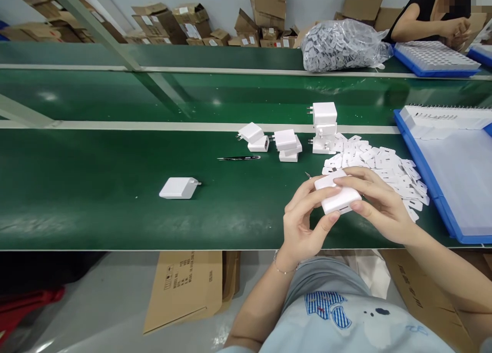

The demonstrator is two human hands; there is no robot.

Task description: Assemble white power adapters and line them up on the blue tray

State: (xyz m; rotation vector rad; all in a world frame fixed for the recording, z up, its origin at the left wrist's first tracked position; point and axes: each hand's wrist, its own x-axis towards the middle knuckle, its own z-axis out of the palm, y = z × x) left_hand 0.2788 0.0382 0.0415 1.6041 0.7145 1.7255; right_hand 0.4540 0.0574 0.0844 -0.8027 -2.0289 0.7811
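Both of my hands meet over the near edge of the green bench, holding white power adapters (341, 200). It looks like two of them pressed together, but fingers cover part. The fingers and thumb of my left hand (305, 217) close on the left side. From the right, my right hand (384, 204) pinches the same pieces between thumb and fingers. A slot shows on the face turned toward me. Just beyond my hands spreads a pile of small flat white pieces (380, 163). Behind it stands a stack of white adapters (324, 115) with prongs pointing left.
More adapters (285, 139) sit left of the stack, with black tweezers (239, 158) nearby. A lone adapter (179, 188) lies farther left. At right is a blue-edged tray (434, 189). Across the bench are a bag of white parts (342, 45) and a person (418, 20).
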